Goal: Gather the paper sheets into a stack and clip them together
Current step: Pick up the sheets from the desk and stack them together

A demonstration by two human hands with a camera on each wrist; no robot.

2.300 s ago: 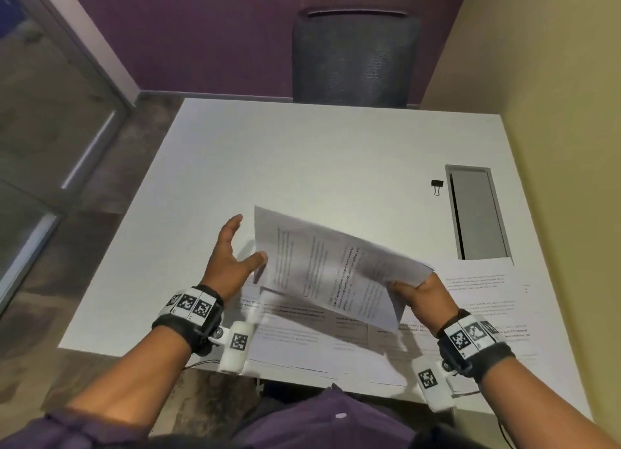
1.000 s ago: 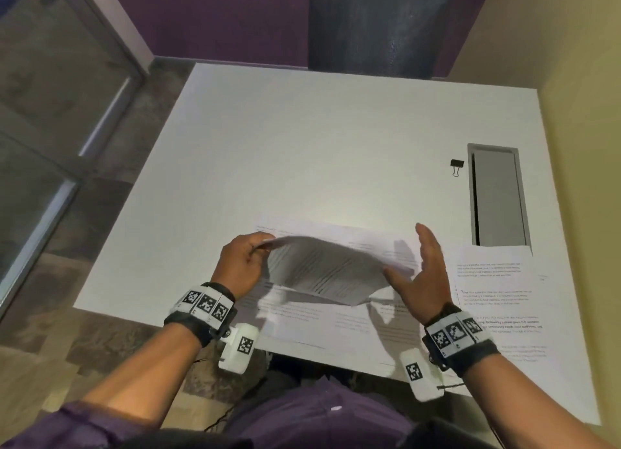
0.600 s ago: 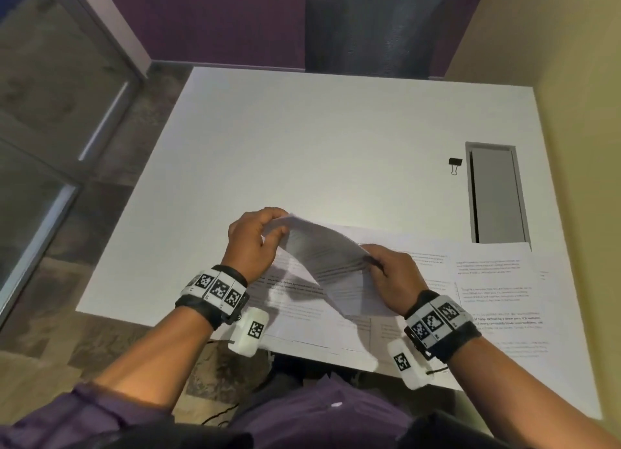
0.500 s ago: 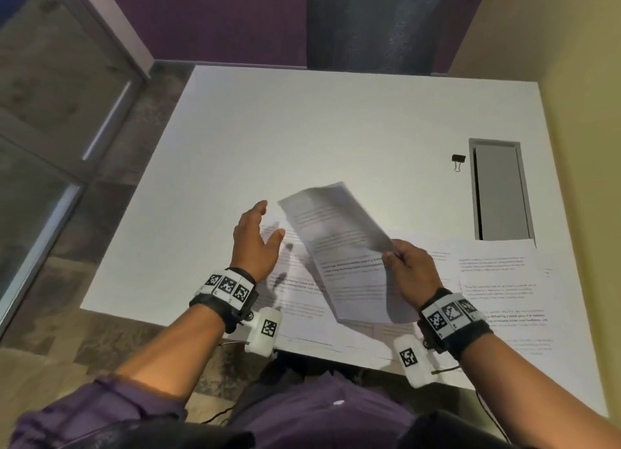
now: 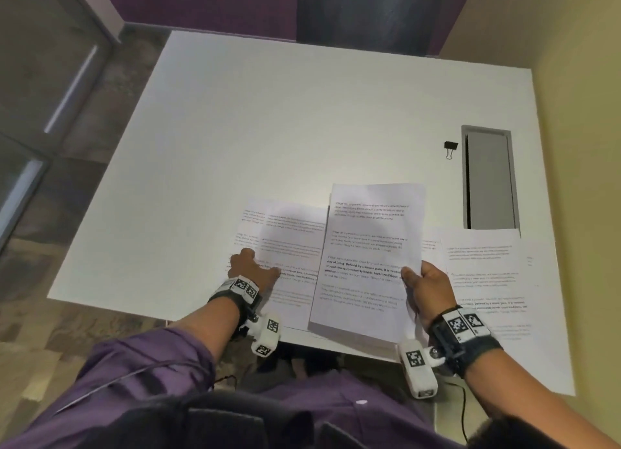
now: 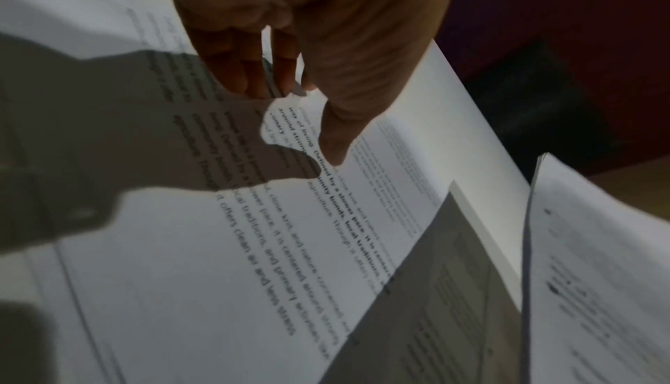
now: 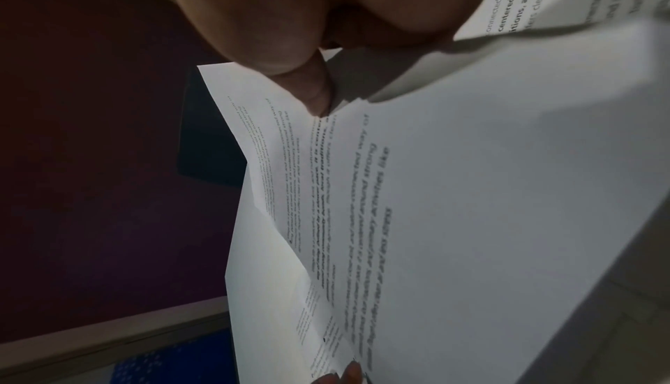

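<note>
My right hand (image 5: 412, 278) pinches a printed paper sheet (image 5: 368, 247) by its right edge, thumb on top, and holds it lengthwise just above the table. In the right wrist view the thumb (image 7: 311, 95) presses on this sheet (image 7: 453, 204). My left hand (image 5: 253, 267) is down on the overlapping sheets (image 5: 292, 243) lying at the left. Its thumb (image 6: 333, 138) lies on top of the paper (image 6: 217, 261) and its fingers curl at the left edge. More sheets (image 5: 484, 267) lie at the right. A black binder clip (image 5: 450, 147) sits apart, further back on the right.
The white table (image 5: 268, 129) is bare beyond the sheets. A grey cable hatch (image 5: 489, 179) is set into it beside the clip. A dark chair (image 5: 369, 11) stands behind the table, and a yellow wall (image 5: 578, 146) runs along the right side.
The right hand has turned its sheet square to me and lowered it toward the table. The left hand has dropped from beside that sheet onto the sheets at the left.
</note>
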